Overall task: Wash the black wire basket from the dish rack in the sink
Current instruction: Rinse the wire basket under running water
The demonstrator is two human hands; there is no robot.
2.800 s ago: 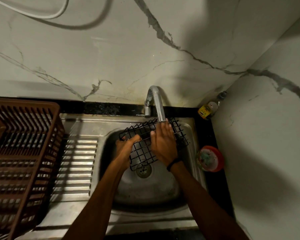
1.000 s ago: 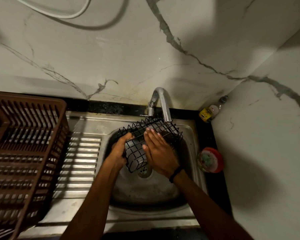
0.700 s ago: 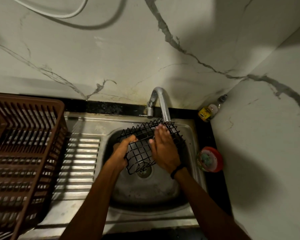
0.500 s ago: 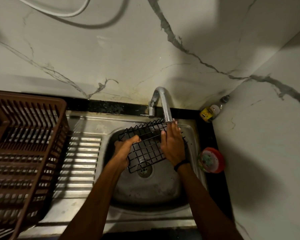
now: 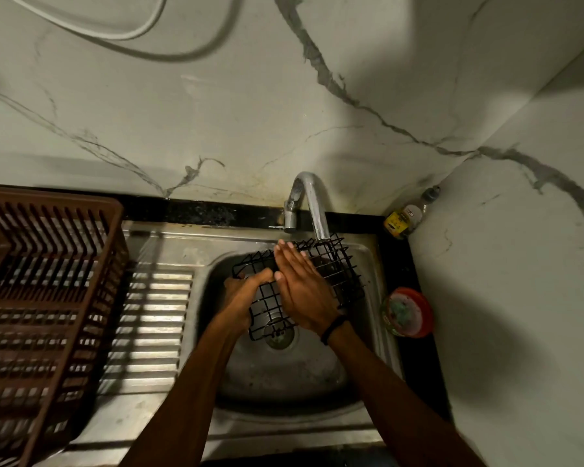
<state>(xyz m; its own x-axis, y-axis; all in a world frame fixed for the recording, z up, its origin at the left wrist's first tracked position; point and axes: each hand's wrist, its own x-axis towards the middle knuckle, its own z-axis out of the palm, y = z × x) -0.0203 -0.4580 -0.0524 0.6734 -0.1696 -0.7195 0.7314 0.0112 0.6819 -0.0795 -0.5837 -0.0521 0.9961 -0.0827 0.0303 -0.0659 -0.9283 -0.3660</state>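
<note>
The black wire basket (image 5: 338, 267) is held tilted over the steel sink bowl (image 5: 284, 375), just under the tap spout (image 5: 312, 203). My left hand (image 5: 241, 294) grips its left edge, thumb over the wire grid. My right hand (image 5: 300, 284) lies flat on the grid with straight fingers pointing toward the tap. Its palm hides the middle of the basket. The lower corner of the basket hangs above the drain (image 5: 279, 335).
A brown plastic dish rack (image 5: 44, 298) stands on the left, beside the ribbed steel drainboard (image 5: 149, 325). A small bottle (image 5: 407, 214) sits in the back right corner. A red round container (image 5: 407, 311) rests on the black counter right of the sink.
My right hand has slid left across the basket grid, away from the right side under the tap. My left hand keeps its grip on the left edge.
</note>
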